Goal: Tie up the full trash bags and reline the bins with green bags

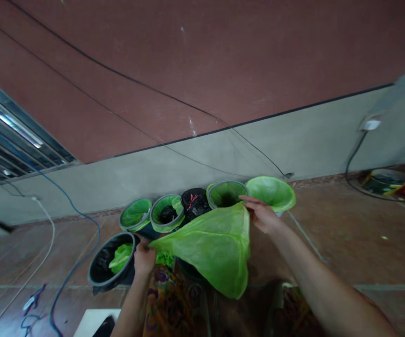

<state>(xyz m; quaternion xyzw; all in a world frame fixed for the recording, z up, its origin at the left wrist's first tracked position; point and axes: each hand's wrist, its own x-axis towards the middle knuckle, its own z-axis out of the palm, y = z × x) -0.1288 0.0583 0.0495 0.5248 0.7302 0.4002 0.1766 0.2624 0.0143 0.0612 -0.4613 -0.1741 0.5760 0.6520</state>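
Note:
A light green plastic bag point(212, 243) is spread in the air between my hands, low in the middle of the view. My left hand point(144, 256) is closed on its narrow, gathered left end. At the bag's upper right corner, my right hand point(260, 213) pinches the edge. Below the bag, a dark bin is partly hidden, with more green plastic point(165, 258) beside my left hand. A grey-rimmed bin point(99, 281) with a black liner and a crumpled green bag point(121, 257) stands just left of my left hand.
Along the wall stand green-lined bins point(136, 200), point(167, 229), a tied black bag point(195, 206), another green-lined bin point(228, 182) and a wide green-lined one point(270, 187). A blue cable point(99, 231) crosses the floor at left. A black cable point(349, 161) hangs at right.

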